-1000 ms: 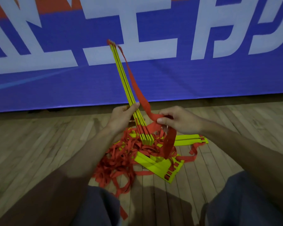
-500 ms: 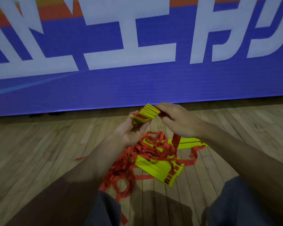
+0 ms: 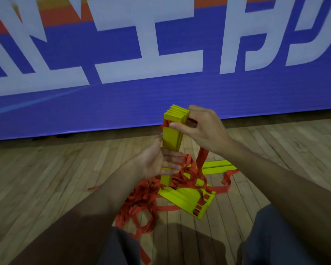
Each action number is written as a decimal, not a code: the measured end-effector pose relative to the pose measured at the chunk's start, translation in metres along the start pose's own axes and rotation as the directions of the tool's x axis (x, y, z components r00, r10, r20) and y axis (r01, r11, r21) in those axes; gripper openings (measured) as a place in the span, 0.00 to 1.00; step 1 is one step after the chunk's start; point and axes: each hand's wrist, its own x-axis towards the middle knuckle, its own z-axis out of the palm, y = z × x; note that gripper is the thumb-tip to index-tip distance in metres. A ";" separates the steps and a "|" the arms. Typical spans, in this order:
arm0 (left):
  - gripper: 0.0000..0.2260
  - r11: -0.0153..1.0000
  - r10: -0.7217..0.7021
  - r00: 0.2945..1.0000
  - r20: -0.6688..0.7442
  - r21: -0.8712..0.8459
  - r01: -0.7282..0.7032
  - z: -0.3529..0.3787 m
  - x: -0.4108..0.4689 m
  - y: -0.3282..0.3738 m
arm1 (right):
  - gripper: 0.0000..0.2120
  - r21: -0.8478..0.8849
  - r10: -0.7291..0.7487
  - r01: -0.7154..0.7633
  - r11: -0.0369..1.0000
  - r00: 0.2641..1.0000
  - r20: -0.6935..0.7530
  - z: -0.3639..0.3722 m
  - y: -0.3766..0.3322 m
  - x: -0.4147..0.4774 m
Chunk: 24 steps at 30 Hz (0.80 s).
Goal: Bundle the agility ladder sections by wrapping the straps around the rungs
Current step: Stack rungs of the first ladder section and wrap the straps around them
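left hand (image 3: 159,161): palm up, fingers curled in a grip | right hand (image 3: 203,129): higher, thumb and fingers apparently pinching | both forearms extended forward

1. Two hands are in shot, the left hand (image 3: 159,163) and the right hand (image 3: 201,129), both bare: no gloves, no rings to be seen.
2. Both wrists are bare too, with no watch or band showing.
3. The left forearm (image 3: 96,203) is uncovered along its whole visible length, with no sleeve reaching it.
4. Same on the right forearm (image 3: 275,178): bare up to the frame edge.
5. Down low, dark grey-blue fabric covers the left leg (image 3: 118,247).
6. Matching dark grey-blue cloth covers the right leg (image 3: 271,238), plain, with no visible print; the light is dim.
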 end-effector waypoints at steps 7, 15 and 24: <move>0.13 0.263 0.452 0.891 0.043 0.948 -0.179 -0.031 -0.001 -0.013 | 0.27 0.102 0.104 -0.109 0.989 0.993 0.046 -0.010 0.021 0.004; 0.20 0.656 0.503 0.796 0.336 0.452 -0.605 -0.003 -0.019 0.003 | 0.21 0.266 0.022 -0.060 0.962 0.989 0.143 -0.029 0.007 0.003; 0.16 0.809 0.441 0.815 0.376 0.226 -0.542 0.021 -0.032 0.011 | 0.09 0.440 0.077 -0.088 0.894 0.996 0.043 -0.045 -0.006 0.016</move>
